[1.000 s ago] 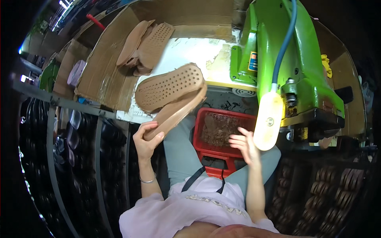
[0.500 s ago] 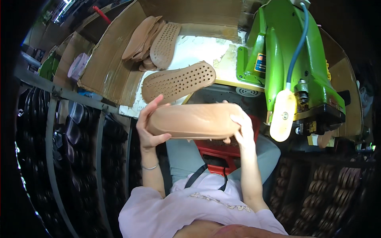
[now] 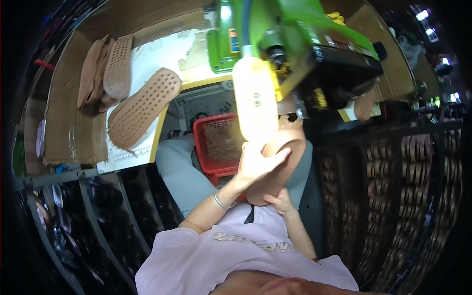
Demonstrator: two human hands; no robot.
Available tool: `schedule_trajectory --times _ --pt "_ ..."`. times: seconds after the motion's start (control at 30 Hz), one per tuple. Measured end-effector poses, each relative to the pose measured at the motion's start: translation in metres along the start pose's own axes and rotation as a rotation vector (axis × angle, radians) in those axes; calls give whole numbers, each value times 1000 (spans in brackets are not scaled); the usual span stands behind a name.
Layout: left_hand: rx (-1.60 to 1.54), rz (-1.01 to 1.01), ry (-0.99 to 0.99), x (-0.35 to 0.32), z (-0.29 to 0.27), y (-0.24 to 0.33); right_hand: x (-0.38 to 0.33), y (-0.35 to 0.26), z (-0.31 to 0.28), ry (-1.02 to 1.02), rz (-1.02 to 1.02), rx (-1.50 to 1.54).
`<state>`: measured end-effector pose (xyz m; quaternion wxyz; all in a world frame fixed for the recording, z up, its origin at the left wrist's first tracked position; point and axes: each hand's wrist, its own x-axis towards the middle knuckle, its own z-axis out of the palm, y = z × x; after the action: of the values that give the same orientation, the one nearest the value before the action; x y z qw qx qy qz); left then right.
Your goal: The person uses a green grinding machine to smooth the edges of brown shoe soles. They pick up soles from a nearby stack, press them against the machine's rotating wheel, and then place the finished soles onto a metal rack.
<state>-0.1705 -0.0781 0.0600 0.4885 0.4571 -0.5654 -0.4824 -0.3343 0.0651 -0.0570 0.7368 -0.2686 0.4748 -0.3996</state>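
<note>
Between my two hands is a tan shoe insole [image 3: 291, 147], slanting from my lap up to the working end of the green machine [image 3: 314, 22]. Its far tip meets the dark metal part there, under the glowing lamp [image 3: 254, 101]. My left hand [image 3: 258, 164] grips its left side near the middle, thumb lying across the upper face. Low down at the near end, my right hand [image 3: 282, 201] pinches the edge with thumb and fingers. The lamp hides part of the machine's head and the space above my left fingers.
A perforated insole [image 3: 145, 108] lies on the white worktop [image 3: 129, 158], with several more stacked against the cardboard wall [image 3: 71, 98]. A red basket [image 3: 201, 147] of scraps sits beyond my knees. Racks of soles [image 3: 383, 196] stand on the right, dark-filled racks [image 3: 105, 206] on the left.
My view has swung right toward the machine. The insole went from level in front of me to slanted, its far end now at the machine head; my right hand moved to its near end.
</note>
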Motion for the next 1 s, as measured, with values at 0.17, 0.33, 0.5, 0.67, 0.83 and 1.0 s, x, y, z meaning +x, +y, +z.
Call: schedule_trajectory --times 0.17,0.33,0.5,0.67,0.83,1.0 --pt "177 -19 66 31 -15 31 8 -26 29 -99 -54 -88" --pt "72 11 156 8 -23 25 -15 -22 17 -34 -79 -137" --pt "-199 -143 147 -3 -28 5 -42 -41 -13 232 -255 -182" --pt "-245 -66 46 -2 -33 -7 -28 -84 -53 558 -716 3" --pt "-212 -23 54 0 -30 -9 23 -180 -32 626 -966 95" --pt "-231 36 106 3 -34 2 65 -233 -34 478 -878 53"
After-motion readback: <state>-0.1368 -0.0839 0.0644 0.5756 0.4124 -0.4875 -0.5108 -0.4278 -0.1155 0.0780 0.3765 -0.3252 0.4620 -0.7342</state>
